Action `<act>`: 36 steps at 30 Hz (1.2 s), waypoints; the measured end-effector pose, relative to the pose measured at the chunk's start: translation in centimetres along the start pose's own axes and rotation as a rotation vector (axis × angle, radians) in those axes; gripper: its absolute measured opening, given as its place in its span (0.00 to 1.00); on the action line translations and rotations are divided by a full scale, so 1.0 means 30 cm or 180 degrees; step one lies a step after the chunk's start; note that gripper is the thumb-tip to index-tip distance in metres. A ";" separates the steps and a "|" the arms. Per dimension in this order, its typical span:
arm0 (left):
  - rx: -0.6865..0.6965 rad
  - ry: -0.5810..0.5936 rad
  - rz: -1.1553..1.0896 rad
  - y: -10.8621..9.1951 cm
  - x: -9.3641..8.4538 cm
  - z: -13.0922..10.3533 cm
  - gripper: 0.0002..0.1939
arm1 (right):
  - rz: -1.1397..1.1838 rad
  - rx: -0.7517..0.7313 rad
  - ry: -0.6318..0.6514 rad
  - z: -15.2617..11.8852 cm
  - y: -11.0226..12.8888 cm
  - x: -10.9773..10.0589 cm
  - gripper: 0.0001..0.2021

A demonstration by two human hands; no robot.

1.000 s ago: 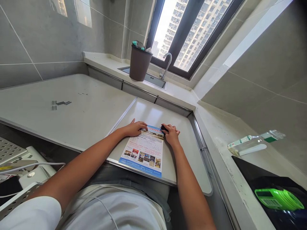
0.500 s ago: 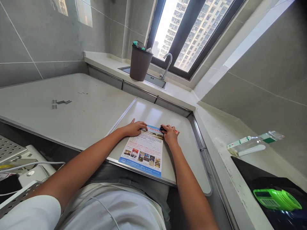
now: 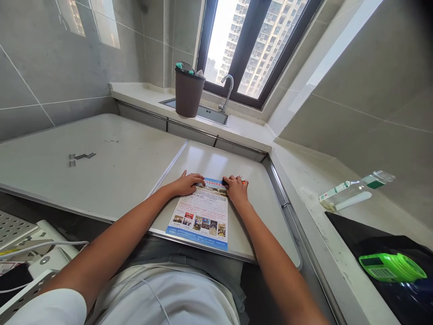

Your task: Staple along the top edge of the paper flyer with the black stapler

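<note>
A printed flyer (image 3: 198,216), blue along its top and bottom edges with a row of small photos, lies flat on the pale table (image 3: 270,194). My left hand (image 3: 187,184) rests on its upper left corner, fingers stretched out and lightly bent over the paper. At the upper right corner my right hand (image 3: 237,188) is closed around what looks like a small black stapler (image 3: 224,181) with a red end; most of it is hidden by the fingers. Several grey staple strips (image 3: 80,157) lie on the left part of the table.
Behind the table, a brown bin (image 3: 189,92) stands at a sink (image 3: 213,114) with a tap (image 3: 229,88). On the right ledge lie a clear bottle (image 3: 355,192) and a green container (image 3: 392,267). A white perforated rack (image 3: 16,228) is at lower left.
The whole view has shifted slightly. Both hands keep their places at the flyer's top corners, and the right hand still grips the stapler.
</note>
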State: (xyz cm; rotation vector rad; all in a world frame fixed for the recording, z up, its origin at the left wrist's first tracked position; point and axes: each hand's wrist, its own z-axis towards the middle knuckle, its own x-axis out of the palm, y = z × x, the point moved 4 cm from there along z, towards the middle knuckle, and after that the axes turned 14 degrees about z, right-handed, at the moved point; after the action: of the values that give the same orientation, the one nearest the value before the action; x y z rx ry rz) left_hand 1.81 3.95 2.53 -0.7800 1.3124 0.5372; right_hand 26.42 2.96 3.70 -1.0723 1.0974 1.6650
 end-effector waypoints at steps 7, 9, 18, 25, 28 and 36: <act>0.0019 0.0011 -0.0013 0.003 -0.003 -0.004 0.31 | 0.0385 0.0078 -0.0152 -0.011 -0.040 -0.030 0.23; 0.0042 -0.0013 -0.0015 0.002 -0.005 -0.003 0.31 | 0.0502 0.0138 -0.0112 -0.015 -0.067 -0.043 0.29; 0.0041 -0.0123 -0.0050 0.008 0.002 -0.001 0.33 | 0.0722 0.0961 -0.0703 -0.021 -0.173 -0.090 0.20; 0.0009 -0.0394 -0.0261 0.017 0.000 0.004 0.31 | 0.1437 0.0774 -0.1059 -0.045 0.023 -0.135 0.14; -0.0203 -0.1019 -0.0491 0.046 -0.024 0.009 0.25 | 0.1757 0.0644 -0.0608 -0.081 0.172 -0.083 0.12; -0.1087 -0.1968 -0.0711 0.138 -0.055 -0.011 0.17 | 0.1650 0.0329 0.0013 -0.132 0.296 0.015 0.19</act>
State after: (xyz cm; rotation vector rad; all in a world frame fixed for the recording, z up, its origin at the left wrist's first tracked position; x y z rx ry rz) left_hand -1.78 6.49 3.29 -0.9301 0.5609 0.7582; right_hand 18.71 -2.96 4.26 -0.7612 1.5390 1.9718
